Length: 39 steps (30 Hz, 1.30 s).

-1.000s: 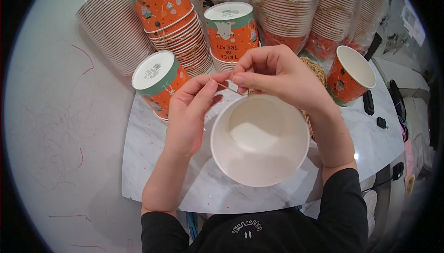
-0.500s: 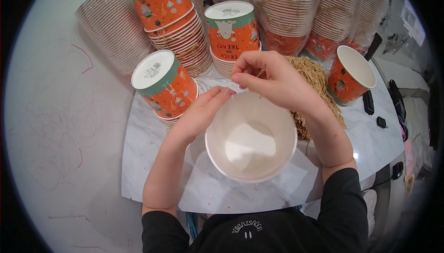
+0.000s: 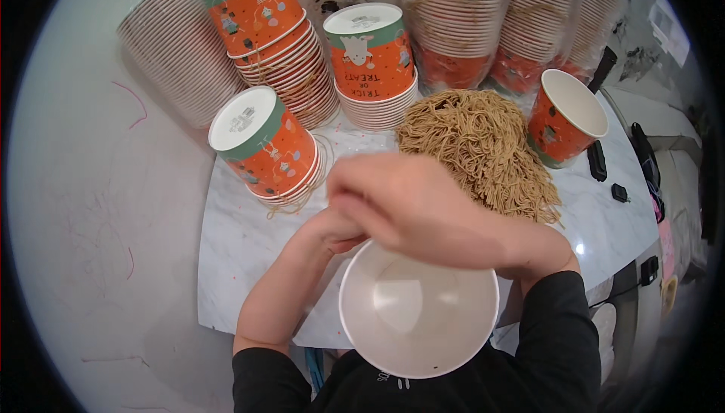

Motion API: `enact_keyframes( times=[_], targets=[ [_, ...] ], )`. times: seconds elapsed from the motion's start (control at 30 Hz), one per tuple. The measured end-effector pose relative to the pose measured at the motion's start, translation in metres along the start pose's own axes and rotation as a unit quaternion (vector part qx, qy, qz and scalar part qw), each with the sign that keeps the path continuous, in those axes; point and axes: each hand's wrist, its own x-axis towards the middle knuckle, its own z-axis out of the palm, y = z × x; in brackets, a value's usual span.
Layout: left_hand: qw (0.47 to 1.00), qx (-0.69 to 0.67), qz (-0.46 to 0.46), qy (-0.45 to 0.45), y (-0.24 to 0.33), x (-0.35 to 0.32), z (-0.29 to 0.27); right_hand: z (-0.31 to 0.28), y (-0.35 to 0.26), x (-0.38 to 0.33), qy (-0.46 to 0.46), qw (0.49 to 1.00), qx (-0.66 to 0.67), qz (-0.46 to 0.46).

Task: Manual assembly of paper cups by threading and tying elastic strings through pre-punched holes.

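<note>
A white-lined paper bucket (image 3: 408, 330) is tilted with its mouth up toward me, its near rim overlapping my black shirt. At its far left rim, my left hand (image 3: 341, 230) is closed on the bucket; its fingertips are hidden under the other hand. My right hand (image 3: 393, 194) crosses over the left, smeared by motion, its fingers curled. What it pinches, if anything, cannot be made out. Just beyond the hands lies a heap of tan strings (image 3: 479, 152). A short stack of upside-down orange buckets (image 3: 276, 149) stands left of the hands, strings hanging from its rims.
More inverted orange buckets (image 3: 374, 66) stand at the back, beside a taller stack (image 3: 260, 20). Plastic-wrapped bucket stacks (image 3: 453, 13) line the back right. One upright orange bucket (image 3: 559, 126) stands at right, near small black objects (image 3: 596, 161). The marbled table (image 3: 249, 262) has a curved edge.
The bucket has come nearer to me and tilted more. My right hand has swung down and left across my left hand, uncovering the string heap. My left hand has drawn lower.
</note>
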Motion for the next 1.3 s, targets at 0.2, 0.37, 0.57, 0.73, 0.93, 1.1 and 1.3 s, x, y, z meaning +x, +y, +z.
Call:
enact_keyframes(
  times=[0.2,0.37,0.57,0.73,0.93,1.1,1.3],
  targets=[
    [0.987,-0.141,0.078,0.01,0.042,0.004,-0.012,0.027,-0.002,-0.023,-0.048,0.991,-0.063,-0.109],
    [0.932,-0.156,0.326,-0.013,0.062,-0.016,-0.02,0.021,0.008,-0.01,-0.087,0.984,-0.059,-0.147],
    [0.878,0.01,0.45,0.166,0.078,-0.031,-0.003,0.015,0.019,0.007,-0.146,0.987,0.065,-0.017],
    [0.876,0.182,0.368,0.253,0.082,-0.032,-0.003,0.001,0.037,0.02,-0.06,0.944,0.29,0.143],
    [0.869,0.161,0.406,0.231,0.082,-0.037,0.003,0.0,0.06,0.029,0.044,0.966,0.205,0.153],
    [0.861,0.141,0.435,0.222,0.08,-0.039,0.008,0.009,0.053,0.026,-0.037,0.938,0.317,0.137],
    [0.882,0.12,0.402,0.213,0.084,-0.039,0.004,0.01,0.049,0.025,-0.09,0.922,0.358,0.115]
  ],
)
